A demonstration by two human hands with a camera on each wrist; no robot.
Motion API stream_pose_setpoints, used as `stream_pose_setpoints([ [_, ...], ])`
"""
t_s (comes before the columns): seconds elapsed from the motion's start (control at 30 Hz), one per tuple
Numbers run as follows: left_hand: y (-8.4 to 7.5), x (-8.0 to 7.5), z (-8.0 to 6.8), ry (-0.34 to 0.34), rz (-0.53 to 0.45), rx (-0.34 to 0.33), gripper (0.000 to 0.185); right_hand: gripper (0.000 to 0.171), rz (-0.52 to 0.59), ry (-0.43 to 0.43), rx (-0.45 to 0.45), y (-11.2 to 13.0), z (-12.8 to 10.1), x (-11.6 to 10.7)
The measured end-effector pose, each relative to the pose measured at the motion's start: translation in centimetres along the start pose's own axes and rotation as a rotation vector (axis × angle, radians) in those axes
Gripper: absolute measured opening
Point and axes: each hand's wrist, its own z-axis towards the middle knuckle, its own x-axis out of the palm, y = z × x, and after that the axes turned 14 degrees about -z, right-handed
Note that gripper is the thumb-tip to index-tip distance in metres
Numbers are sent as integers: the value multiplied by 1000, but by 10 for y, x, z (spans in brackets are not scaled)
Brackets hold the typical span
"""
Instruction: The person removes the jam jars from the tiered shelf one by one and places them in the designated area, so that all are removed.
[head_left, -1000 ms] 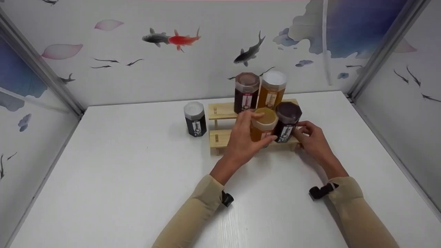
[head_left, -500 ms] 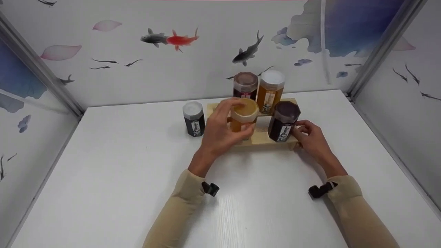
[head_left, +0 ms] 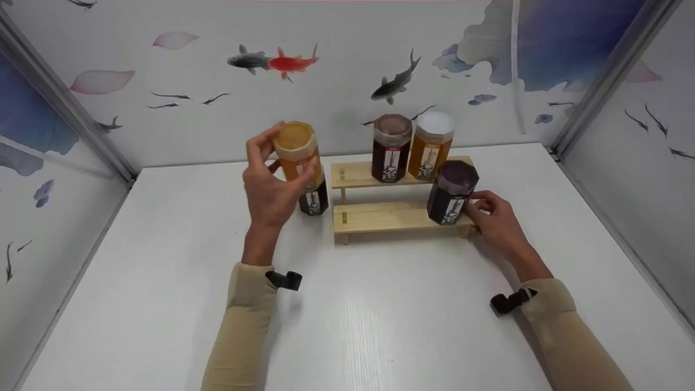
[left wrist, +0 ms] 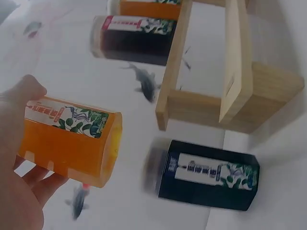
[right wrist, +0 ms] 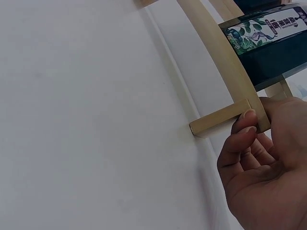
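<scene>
My left hand (head_left: 270, 187) grips an amber jar with a tan lid (head_left: 296, 151) and holds it in the air, left of a two-step wooden rack (head_left: 391, 216). In the left wrist view the amber jar (left wrist: 72, 143) lies in my fingers (left wrist: 21, 196). Just behind it, a black jar with a white lid (head_left: 315, 200) stands on the table beside the rack. My right hand (head_left: 495, 217) holds the rack's right end, fingertips (right wrist: 242, 128) curled on the lower step's leg (right wrist: 218, 120). A dark jar with a purple lid (head_left: 452, 191) stands on that step by my hand.
On the upper step stand a dark red jar (head_left: 391, 146) and an amber jar with a white lid (head_left: 431, 144). The white table (head_left: 380, 326) is walled at the back and both sides by fish-printed panels (head_left: 336, 65).
My left hand lifted the amber jar off the lower step and carried it left and up, in front of the black jar. My right hand stayed on the rack's end.
</scene>
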Motion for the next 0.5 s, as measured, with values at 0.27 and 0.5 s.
stream_pose_setpoints([
  [0.27,20,-47,8,-137,-36,-140,80,52,-8,-3,-10,2,-3,2],
  [0.5,45,-63,4,-101,-7,-276,79,52,-4,5,7,3,-1,0],
])
